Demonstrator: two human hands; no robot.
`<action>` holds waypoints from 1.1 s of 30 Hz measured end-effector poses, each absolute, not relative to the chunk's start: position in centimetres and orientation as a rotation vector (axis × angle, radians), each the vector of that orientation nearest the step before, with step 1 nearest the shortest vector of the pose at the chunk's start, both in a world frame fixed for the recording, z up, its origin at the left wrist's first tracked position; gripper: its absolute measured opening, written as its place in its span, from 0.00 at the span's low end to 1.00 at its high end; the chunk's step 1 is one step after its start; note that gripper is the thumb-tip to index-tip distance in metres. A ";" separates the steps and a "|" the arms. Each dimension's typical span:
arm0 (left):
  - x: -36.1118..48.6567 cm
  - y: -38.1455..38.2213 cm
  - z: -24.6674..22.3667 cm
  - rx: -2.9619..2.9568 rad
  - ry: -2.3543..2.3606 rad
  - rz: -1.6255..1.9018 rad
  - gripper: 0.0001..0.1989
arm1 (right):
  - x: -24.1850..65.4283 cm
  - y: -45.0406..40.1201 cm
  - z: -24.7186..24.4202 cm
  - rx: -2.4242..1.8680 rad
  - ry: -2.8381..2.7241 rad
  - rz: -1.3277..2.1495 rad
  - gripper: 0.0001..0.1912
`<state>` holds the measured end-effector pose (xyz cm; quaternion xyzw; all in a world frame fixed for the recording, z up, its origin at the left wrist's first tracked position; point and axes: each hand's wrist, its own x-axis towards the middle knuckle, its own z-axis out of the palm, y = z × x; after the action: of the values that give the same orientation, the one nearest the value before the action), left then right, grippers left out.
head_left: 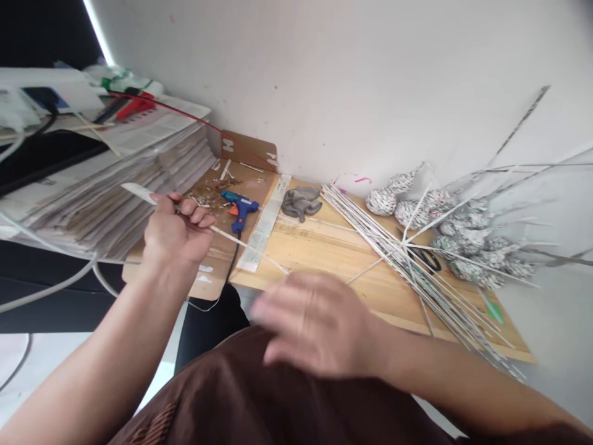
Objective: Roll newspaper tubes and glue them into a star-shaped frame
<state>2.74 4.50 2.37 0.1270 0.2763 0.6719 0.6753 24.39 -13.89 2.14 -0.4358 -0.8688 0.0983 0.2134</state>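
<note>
My left hand (178, 228) is closed around a thin rolled paper stick (245, 245), whose wider flat end sticks out past the thumb at upper left. The stick slants down to the right, its thin tip close above my right hand (315, 324). That hand is blurred by motion, fingers extended and apart, with nothing seen in it. Beyond the stick, a printed paper strip (265, 228) lies on the wooden table (319, 253), and a blue glue gun (241, 210) rests on a brown board (204, 281).
Paper stacks (162, 179) rise at the left. A grey cloth (301, 203) lies near the wall. At the right are a bundle of paper sticks (370, 228), a star of joined sticks (404, 243), black-handled scissors (430, 259) and several woven paper shapes (382, 201).
</note>
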 end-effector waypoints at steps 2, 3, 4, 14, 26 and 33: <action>2.8 4.5 2.3 0.267 0.624 1.509 0.23 | 26.1 -12.8 1.0 -1.532 -2.193 0.388 0.28; 2.8 4.5 2.3 0.260 0.630 1.507 0.23 | 26.9 -12.5 0.3 -1.617 -2.119 0.516 0.24; 2.8 4.5 2.4 0.254 0.636 1.504 0.24 | 27.5 -12.4 -0.4 -1.664 -2.031 0.673 0.17; 2.3 5.3 1.4 0.259 0.648 1.462 0.23 | 30.5 -11.6 -1.0 -1.493 -1.455 1.708 0.22; 3.1 4.9 1.5 0.225 0.660 1.479 0.22 | 29.1 -11.6 -1.2 -1.572 -2.163 0.413 0.13; 3.6 4.5 1.2 0.213 0.672 1.479 0.22 | 28.6 -10.7 -1.9 -1.602 -2.185 0.302 0.12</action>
<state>3.60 4.53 1.23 0.0952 0.2995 0.6594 0.6830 28.62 -10.67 -1.89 -0.5750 -0.7843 0.1083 0.2062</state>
